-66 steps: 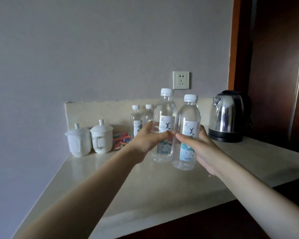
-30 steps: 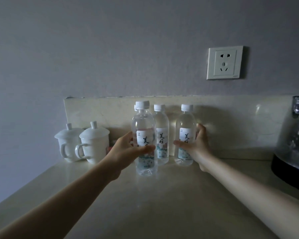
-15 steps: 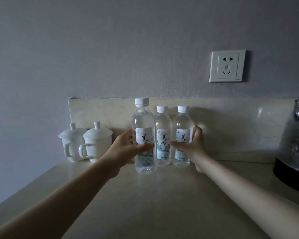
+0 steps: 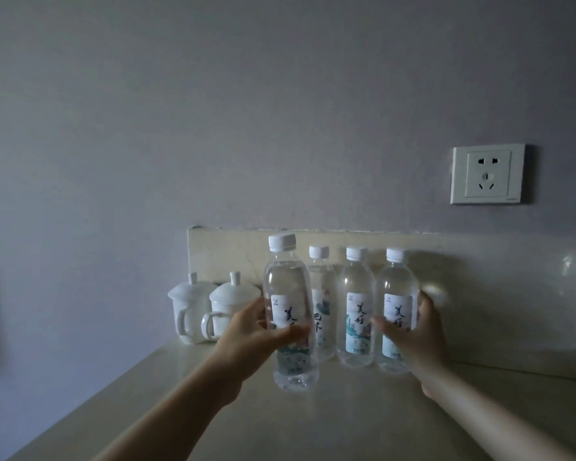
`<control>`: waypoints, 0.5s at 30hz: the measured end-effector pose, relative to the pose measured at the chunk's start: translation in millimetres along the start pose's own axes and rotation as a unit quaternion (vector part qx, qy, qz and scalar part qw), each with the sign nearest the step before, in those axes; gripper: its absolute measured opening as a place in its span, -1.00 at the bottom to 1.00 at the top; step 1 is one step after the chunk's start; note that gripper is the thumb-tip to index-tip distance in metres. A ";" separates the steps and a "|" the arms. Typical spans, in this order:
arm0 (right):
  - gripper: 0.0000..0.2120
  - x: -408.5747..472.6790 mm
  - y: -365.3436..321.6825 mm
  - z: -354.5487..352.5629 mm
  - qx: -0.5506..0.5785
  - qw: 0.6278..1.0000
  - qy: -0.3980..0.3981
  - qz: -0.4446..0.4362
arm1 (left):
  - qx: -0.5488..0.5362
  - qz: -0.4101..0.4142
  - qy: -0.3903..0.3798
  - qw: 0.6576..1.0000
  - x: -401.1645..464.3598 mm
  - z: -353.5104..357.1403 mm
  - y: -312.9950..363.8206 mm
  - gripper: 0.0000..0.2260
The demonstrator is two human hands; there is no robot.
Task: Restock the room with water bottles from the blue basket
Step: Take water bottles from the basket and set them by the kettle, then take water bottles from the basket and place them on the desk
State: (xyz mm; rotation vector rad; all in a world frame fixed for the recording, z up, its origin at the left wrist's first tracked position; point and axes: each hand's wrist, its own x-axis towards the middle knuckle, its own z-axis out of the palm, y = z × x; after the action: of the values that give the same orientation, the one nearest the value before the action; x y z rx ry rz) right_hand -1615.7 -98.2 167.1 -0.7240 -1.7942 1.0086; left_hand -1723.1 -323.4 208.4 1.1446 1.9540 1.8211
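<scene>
Left hand (image 4: pixel 246 341) grips the front bottle (image 4: pixel 290 311) at center frame; right hand (image 4: pixel 416 331) wraps the rightmost bottle (image 4: pixel 396 307) by the backsplash (image 4: pixel 479 277). Lidded cups (image 4: pixel 213 311) crowd the left; open counter (image 4: pixel 346 420) sits lower center.

Four clear water bottles, white caps, upright on counter.
Front bottle (image 4: pixel 290 314) nearest; three (image 4: pixel 321 304) (image 4: pixel 356 307) (image 4: pixel 396 311) ranked behind along the backsplash.

Bare bench (image 4: pixel 363 424) surface open in front of the bottles, three bottles (image 4: pixel 354 307) lined along the backsplash (image 4: pixel 479 294) blocking the rear, two lidded cups (image 4: pixel 213 311) crowding the left, open stretch right of the row
</scene>
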 end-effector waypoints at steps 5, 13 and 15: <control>-0.04 -22.4 -43.3 -7.8 -0.103 0.988 0.083 -0.081 | 0.000 -0.005 0.012 1.000 -16.9 -14.4 6.1 -0.70; -0.30 -114.2 -128.1 32.8 -0.024 0.972 -0.105 -0.208 | -0.014 0.008 0.043 0.999 -63.9 -56.5 20.2 -0.54; -0.35 -143.6 -145.2 51.4 0.010 0.966 -0.158 -0.205 | -0.004 0.015 0.046 0.999 -82.4 -77.5 23.4 -0.50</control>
State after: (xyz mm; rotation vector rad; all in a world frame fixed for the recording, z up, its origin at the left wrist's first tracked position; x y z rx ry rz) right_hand -1612.6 -302.2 219.2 -0.1627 -2.0919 0.8918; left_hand -1709.3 -437.7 218.1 1.1131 1.9869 1.9280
